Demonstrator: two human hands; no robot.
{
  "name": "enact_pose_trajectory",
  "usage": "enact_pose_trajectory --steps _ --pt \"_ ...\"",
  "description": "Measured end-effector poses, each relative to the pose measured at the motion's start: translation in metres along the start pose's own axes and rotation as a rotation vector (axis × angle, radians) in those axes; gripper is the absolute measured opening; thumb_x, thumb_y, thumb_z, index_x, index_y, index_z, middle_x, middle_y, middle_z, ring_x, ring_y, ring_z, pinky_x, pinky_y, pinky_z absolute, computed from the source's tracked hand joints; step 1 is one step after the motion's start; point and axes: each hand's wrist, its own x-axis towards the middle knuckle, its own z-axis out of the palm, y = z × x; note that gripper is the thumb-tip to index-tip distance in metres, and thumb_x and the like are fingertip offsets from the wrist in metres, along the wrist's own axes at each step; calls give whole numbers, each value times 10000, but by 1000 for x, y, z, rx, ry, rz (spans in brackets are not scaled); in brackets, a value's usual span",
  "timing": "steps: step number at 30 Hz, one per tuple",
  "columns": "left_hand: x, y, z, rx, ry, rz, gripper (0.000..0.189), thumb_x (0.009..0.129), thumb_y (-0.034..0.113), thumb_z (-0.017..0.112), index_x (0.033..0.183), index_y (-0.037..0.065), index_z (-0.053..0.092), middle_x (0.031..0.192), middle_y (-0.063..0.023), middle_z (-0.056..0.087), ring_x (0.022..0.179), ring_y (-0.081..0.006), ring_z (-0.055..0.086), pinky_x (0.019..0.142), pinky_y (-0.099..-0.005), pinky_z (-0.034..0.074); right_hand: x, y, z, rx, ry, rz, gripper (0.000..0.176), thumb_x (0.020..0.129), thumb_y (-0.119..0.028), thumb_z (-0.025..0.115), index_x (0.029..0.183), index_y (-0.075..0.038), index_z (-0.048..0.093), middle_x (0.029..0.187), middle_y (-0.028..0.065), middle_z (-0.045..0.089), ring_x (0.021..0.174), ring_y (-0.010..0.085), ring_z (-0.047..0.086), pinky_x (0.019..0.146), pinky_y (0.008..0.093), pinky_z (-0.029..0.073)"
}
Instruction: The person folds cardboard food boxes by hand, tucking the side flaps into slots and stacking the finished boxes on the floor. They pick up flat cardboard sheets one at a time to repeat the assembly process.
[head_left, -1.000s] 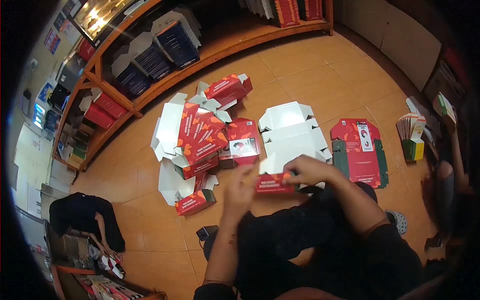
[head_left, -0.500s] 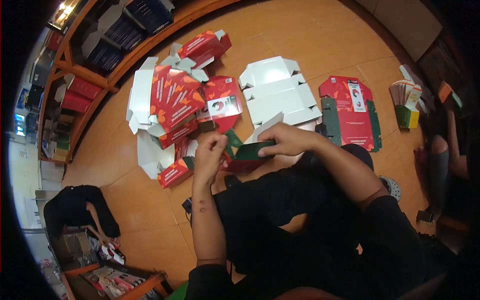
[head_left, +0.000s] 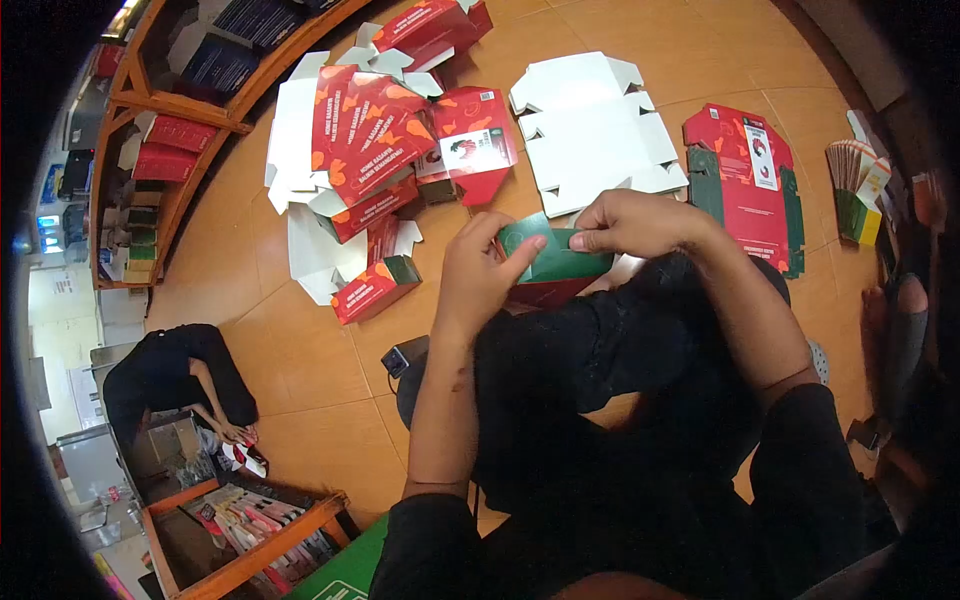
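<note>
Above my lap I hold a small carton (head_left: 555, 262) whose green end panel faces up, with red showing on its lower side. My left hand (head_left: 478, 268) grips its left end, the thumb lying on the green panel and the fingers at the far edge. At the right end, my right hand (head_left: 640, 222) pinches the carton's edge between thumb and curled fingers. Beyond it lie flat white carton blanks (head_left: 600, 135), inner side up. Right of these rest flat red and green carton blanks (head_left: 735, 190).
Red printed cartons (head_left: 365, 130), some folded up, pile on the tiled floor at left. A wooden shelf (head_left: 185, 160) holds boxes. A person (head_left: 180, 385) bends over at lower left beside a wooden rack (head_left: 245, 530). More folded cardboard (head_left: 860, 195) stands right.
The carton's open green flaps now form a flat green panel. My left thumb has moved onto it, and my right hand still pinches the right end. The view has shifted.
</note>
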Motion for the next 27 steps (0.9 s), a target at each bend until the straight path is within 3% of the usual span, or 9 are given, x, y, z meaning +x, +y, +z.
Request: enact_pose_trajectory --steps 2,5,11,15,17,19,23,25,27 --pt "1 -2 9 168 95 23 319 781 262 773 858 -24 656 762 -144 584 693 -301 586 636 -370 459 0 6 1 -32 10 27 345 979 -315 574 910 9 668 626 -2 558 601 84 487 580 304 432" --pt "5 -11 15 175 239 106 283 792 238 777 879 -13 682 766 -92 597 671 -158 546 615 -279 421 -3 -4 -3 -51 18 61 334 977 -313 577 910 3 663 632 4 560 560 92 503 537 294 460" --pt "0 0 25 340 206 418 258 775 212 764 907 2 697 805 -101 615 855 -256 587 791 -346 445 -2 -1 1 -19 -17 99 278 983 -219 567 958 43 655 674 38 605 587 109 625 564 267 537" --pt "-3 -5 27 152 17 289 242 769 207 755 911 16 706 831 -103 633 937 -272 564 859 -366 418 -2 2 2 1 -44 19 249 972 -192 580 987 44 660 736 80 663 626 124 651 579 270 534" --pt "-2 -5 24 168 -51 282 222 807 221 741 884 15 709 781 -91 627 809 -221 576 767 -335 445 -3 0 0 -14 -63 20 237 962 -186 592 992 37 665 754 90 679 636 131 649 599 271 532" --pt "-4 -1 15 95 -61 125 240 838 246 719 851 8 699 751 -93 626 750 -213 578 707 -334 447 -7 -4 -4 -86 77 -45 202 916 -189 635 927 8 676 742 132 670 697 209 668 677 340 517" --pt "-3 -8 -5 -9 123 -69 330 907 282 668 770 -18 669 652 -65 611 548 -125 524 529 -307 407 -16 -10 -14 24 1035 -552 142 927 -139 609 971 -18 668 930 62 675 833 146 641 723 281 514" --pt "-6 -2 -9 -56 174 -63 287 913 237 673 778 -16 657 652 -29 611 568 -63 515 509 -257 389 -24 -3 -24 380 1099 -454 131 940 -137 590 946 -35 672 895 47 651 813 134 614 724 275 502" --pt "-7 3 -6 -405 298 17 145 903 125 681 935 -8 632 684 -20 624 596 -47 542 529 -201 398 -12 4 -16 157 1052 -403 139 949 -162 590 942 -48 669 913 39 633 830 121 588 741 259 482"
